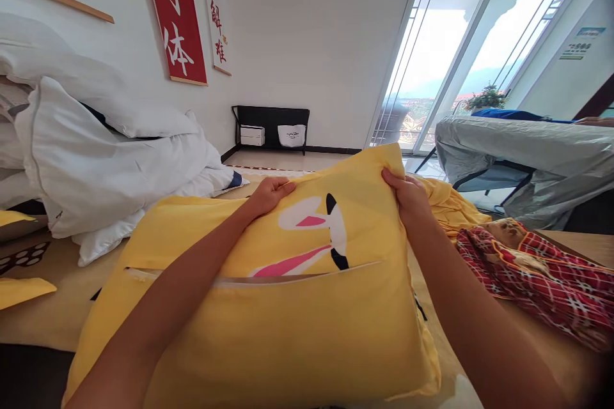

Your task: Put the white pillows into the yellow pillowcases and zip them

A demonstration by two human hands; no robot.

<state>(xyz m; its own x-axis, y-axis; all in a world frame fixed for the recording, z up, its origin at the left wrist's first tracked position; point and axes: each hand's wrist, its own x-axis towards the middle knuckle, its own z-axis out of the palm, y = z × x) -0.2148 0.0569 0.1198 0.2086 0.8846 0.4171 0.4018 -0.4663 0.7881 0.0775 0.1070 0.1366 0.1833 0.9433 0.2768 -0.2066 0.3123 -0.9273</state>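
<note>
A large yellow pillowcase (307, 326) with a filled, puffy shape lies before me. Pink, white and black printed shapes (314, 222) show on its far part, and a long slit runs across the side facing up. My left hand (270, 195) grips the far edge, its fingers curled over the fabric. At the far right corner, which stands raised, my right hand (405, 195) pinches the cloth with the thumb on top. Both hands are closed on the pillowcase. What fills it is hidden, though the slit gapes slightly near its middle.
White pillows (115, 160) are heaped on the left. To the right lie a red plaid cloth (542, 268) and crumpled yellow fabric (451, 204). Farther back stand a table under a silvery plastic cover (518, 140) and a low black rack (273, 118) against the wall.
</note>
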